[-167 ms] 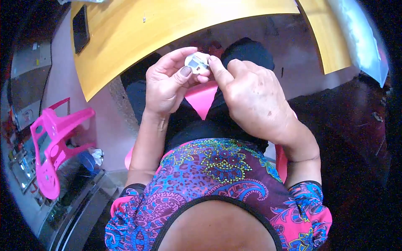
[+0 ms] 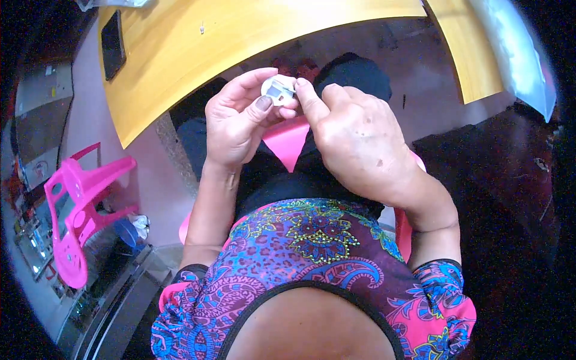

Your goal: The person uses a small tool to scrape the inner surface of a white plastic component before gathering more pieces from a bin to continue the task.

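A small round white piece (image 2: 278, 90) with a grey, window-like inset is pinched between the thumb and fingers of my left hand (image 2: 239, 123), above my lap. At the piece's right edge rests the index fingertip of my right hand (image 2: 360, 132), whose other fingers are curled in. A thin dark sliver shows by that fingertip; what it is I cannot make out. My right thumb is hidden under the hand. Below the hands, a pink triangular shape (image 2: 288, 146) shows between my legs.
A yellow wooden table (image 2: 162, 54) curves ahead, bearing a black phone (image 2: 113, 45) and a tiny light-coloured part (image 2: 202, 28). Clear plastic wrapping (image 2: 521, 54) lies at the far right. A pink plastic stool (image 2: 81, 207) lies tipped at the left.
Both hands and the white piece appear slightly farther left, as does the table, so the view has shifted a little. The grip looks the same.
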The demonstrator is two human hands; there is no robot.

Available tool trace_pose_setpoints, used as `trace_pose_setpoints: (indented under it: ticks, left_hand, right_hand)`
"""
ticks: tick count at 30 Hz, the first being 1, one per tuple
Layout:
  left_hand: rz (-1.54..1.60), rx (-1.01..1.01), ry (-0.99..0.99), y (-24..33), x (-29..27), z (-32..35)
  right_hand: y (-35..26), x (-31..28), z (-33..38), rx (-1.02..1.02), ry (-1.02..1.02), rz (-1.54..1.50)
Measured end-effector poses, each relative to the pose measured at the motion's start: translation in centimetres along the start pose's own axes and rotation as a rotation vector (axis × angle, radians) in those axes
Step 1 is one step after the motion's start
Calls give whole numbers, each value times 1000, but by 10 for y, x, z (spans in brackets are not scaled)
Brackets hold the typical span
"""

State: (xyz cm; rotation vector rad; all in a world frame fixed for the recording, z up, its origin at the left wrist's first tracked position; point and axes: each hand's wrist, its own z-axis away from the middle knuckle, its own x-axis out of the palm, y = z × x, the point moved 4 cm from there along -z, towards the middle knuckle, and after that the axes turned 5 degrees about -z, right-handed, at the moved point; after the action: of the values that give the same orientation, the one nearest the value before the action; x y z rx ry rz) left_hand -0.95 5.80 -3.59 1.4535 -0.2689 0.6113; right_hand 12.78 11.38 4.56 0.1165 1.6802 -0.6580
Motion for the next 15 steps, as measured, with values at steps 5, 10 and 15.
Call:
trace_pose_setpoints:
  ticks: [5, 10, 15]
  left_hand:
    - [-28, -8, 36, 2, 3, 2]
    - [-95, 21, 48, 6, 3, 4]
    - [-185, 46, 63, 5, 1, 9]
  right_hand:
    - [-2, 1, -1, -10, -13, 40]
    - [-7, 3, -2, -54, 30, 104]
    - [-8, 9, -2, -120, -132, 128]
